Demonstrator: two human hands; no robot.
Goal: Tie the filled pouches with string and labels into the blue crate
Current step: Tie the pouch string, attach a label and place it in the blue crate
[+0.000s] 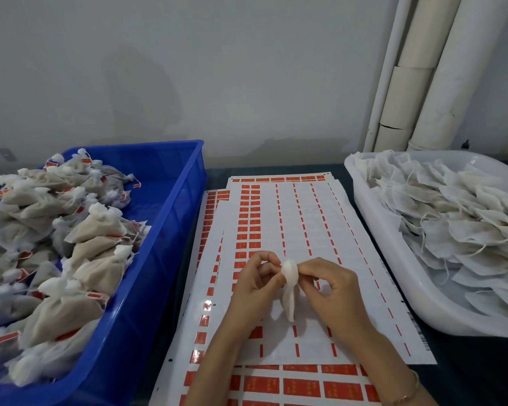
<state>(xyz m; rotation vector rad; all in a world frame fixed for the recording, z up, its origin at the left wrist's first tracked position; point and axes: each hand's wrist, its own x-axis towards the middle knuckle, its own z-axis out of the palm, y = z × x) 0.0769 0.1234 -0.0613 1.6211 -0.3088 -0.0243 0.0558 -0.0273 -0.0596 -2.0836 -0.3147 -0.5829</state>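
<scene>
White mesh, the filled pouch (289,278) hangs neck-up between both sets of fingers. The left hand (254,288) and right hand (333,297) pinch its gathered top from either side. Beneath the fingers lie label sheets (305,218) printed in red, the writing too small to read, on a dark surface (467,373). Left of the fingers, the blue crate (170,200) holds tied pouches (94,230) with red tags. Right of them, a white tub (384,253) holds untied pouches (467,227). Beyond stand a grey wall (217,68) and pale pipes (423,68).

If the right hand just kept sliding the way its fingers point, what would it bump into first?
The right hand points left: first the white pouch it pinches, then likely the left hand behind it, though depth is unclear.
</scene>
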